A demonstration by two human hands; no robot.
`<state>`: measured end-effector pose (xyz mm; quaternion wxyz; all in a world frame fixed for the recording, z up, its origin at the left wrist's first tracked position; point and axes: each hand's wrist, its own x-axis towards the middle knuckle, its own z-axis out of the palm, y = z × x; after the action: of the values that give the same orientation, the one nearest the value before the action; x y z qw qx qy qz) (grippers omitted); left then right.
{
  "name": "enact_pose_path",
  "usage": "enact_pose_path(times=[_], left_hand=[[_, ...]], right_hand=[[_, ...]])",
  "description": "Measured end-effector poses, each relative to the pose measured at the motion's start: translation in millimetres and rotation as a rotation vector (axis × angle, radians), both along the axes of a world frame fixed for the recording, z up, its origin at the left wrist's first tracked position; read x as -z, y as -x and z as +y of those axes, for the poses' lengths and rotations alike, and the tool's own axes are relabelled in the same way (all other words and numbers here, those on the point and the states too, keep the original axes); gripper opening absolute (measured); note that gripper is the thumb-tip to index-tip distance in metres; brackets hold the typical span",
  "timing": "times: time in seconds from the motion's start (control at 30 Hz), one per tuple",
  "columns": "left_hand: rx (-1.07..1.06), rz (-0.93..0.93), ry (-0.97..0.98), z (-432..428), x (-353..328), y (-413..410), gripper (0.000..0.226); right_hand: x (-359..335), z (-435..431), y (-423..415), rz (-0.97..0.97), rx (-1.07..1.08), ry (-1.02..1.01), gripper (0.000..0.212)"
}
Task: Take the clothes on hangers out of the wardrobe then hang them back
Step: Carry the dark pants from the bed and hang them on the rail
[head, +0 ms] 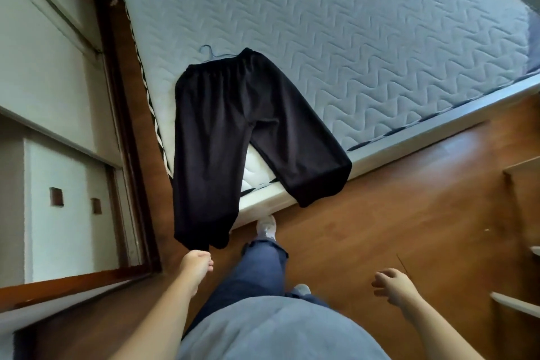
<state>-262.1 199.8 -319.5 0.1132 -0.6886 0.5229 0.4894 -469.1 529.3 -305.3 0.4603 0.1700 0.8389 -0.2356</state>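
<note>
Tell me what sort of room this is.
Most likely a bedroom. A bare quilted mattress fills the upper part of the view, black trousers on a hanger lie across its corner, and white doors, perhaps a wardrobe's, stand along the left.

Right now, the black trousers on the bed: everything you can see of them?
The black trousers look soft and matte, with a gathered elastic waistband. They lie spread over the corner of the quilted mattress, on a thin hanger whose hook pokes out beside the waistband. Both cuffed legs overhang the mattress edges toward the wooden floor. The left hand sits right at one cuff; contact cannot be told.
</note>
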Motion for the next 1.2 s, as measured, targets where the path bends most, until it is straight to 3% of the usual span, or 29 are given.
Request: enact_pose_path(times=[0.27,0.4,0.6,0.77,1.0,1.2], left_hand=[[0.041,0.018,-0.09,-90.0,22.6,110.9,0.021],[0.092,0.062,-0.024,-157.5,22.9,168.5,0.016],[0.154,-0.038,0.106,-242.1,30.4,230.5,0.024],[0.114,-0.032,0.235,-305.5,49.6,269.2,0.028],[0.064,-0.05,0.464,-411.9,106.4,320.6,0.034],[0.059,-0.076,0.5,-471.9,147.6,352.1,0.045]], right_hand=[[7.0,-130.6,113.1,0.008,-0.142,-0.008,0.021],[1.1,-226.0,178.9,0.075,-0.3,0.054,0.012],[13.3,-345.6,250.5,0.094,-0.467,0.163,0.007],[37.3,-432.2,312.1,0.099,-0.638,0.223,0.025],[111.8,-566.3,404.3,0.294,-0.751,0.307,0.037],[148.9,-644.2,455.9,0.415,-0.806,0.275,0.052]])
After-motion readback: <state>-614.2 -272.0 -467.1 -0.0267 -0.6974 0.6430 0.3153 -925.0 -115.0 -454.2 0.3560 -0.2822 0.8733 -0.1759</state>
